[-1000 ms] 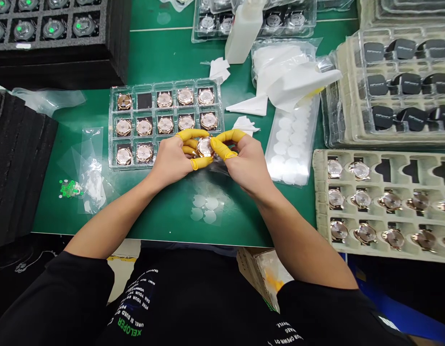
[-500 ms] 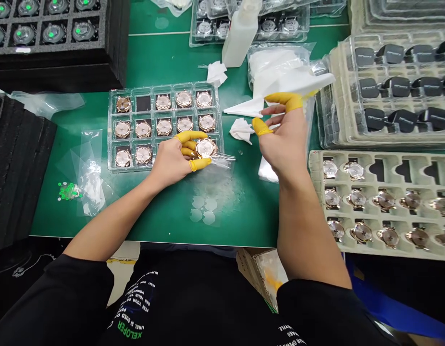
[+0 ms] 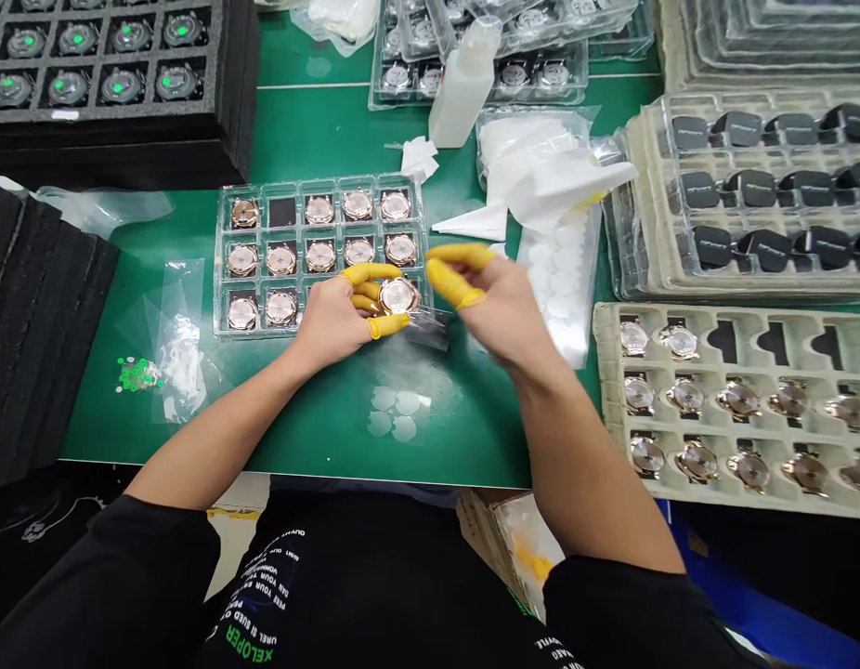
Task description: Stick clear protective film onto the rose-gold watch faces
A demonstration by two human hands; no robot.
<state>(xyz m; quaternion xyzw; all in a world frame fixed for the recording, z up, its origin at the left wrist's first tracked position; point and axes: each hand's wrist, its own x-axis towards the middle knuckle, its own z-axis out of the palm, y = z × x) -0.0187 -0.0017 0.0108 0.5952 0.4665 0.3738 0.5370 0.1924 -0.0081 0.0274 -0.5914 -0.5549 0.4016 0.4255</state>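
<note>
Over the green desk [image 3: 472,446], mid-frame, your left hand [image 3: 336,318], fingers curled closed, grips a watch case [image 3: 399,296] by its edge (presumably to leave its round face uncovered), while your right hand [image 3: 496,299] pinches near it, on what I cannot tell.

Golden watch case [image 3: 398,296], round, in left grip [image 3: 336,311]

forearms [image 3: 225,435] forward, left fingers [image 3: 371,271] curled
</note>
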